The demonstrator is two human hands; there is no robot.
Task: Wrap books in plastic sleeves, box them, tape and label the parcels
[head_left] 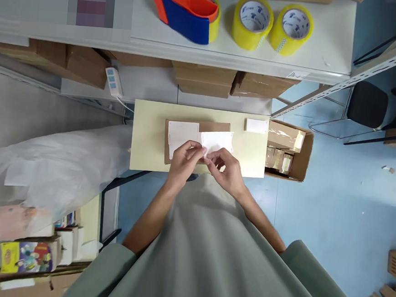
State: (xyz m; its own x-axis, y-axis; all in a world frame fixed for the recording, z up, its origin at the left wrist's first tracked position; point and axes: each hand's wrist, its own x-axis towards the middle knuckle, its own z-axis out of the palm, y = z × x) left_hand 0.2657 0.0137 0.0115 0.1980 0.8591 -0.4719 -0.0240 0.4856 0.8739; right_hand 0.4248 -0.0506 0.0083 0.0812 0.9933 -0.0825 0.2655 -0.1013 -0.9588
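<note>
Both my hands pinch the near edge of a white paper label [217, 141], which is held over a flat brown cardboard box [198, 126]. My left hand [185, 160] grips its left corner between thumb and fingertips. Close beside it, my right hand [227, 168] has its fingers curled and pressed together at the label's lower edge. Another white label [182, 134] lies on the left part of the box. Under the box is a pale yellow table [149, 138]. A small white stack of labels [256, 125] rests at the table's far right.
Beyond the table, a shelf [325, 58] carries yellow tape rolls [253, 22] and an orange and blue tape dispenser [186, 12]. An open carton [302, 156] of small boxes stands right of the table. A large translucent plastic bag [77, 157] bulges at the left.
</note>
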